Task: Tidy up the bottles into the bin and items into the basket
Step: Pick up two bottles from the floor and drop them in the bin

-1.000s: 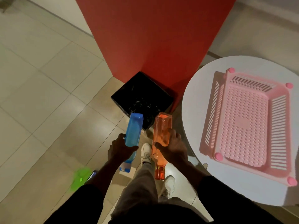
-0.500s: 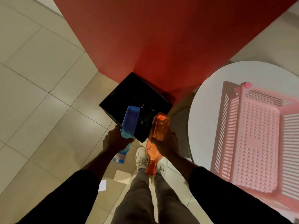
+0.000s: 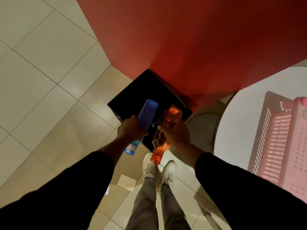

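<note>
A person standing on a tiled floor (image 3: 49, 90) is holding two bottles over a black bin (image 3: 132, 95) that is sitting against a red wall (image 3: 182, 39). The left hand (image 3: 129, 128) is clenching a blue bottle (image 3: 147, 116), its fingers (image 3: 141, 133) wrapping the lower body, while the right hand (image 3: 174, 131) is grasping an orange bottle (image 3: 166, 128) around its middle. Both bottles are lying with their long axes running near to far, bases pointing away over the bin's open mouth and necks pointing back toward the person's white shoes (image 3: 159, 170). The blue bottle's base is hanging above the left half of the opening and the orange one's above the right half, so the bin is lying directly below and just beyond both hands, neither hand appearing clearly nearer. Judging from this, releasing both grips should be enough to drop the bottles in base first, though the orange bottle's neck is trailing past the bin's near edge and may need a small push forward. To the right, a pink basket (image 3: 279, 138) is resting on a round white surface (image 3: 235, 127); how much it holds cannot be told here. Scraps of paper (image 3: 126, 181) are lying on the floor near the feet.
</note>
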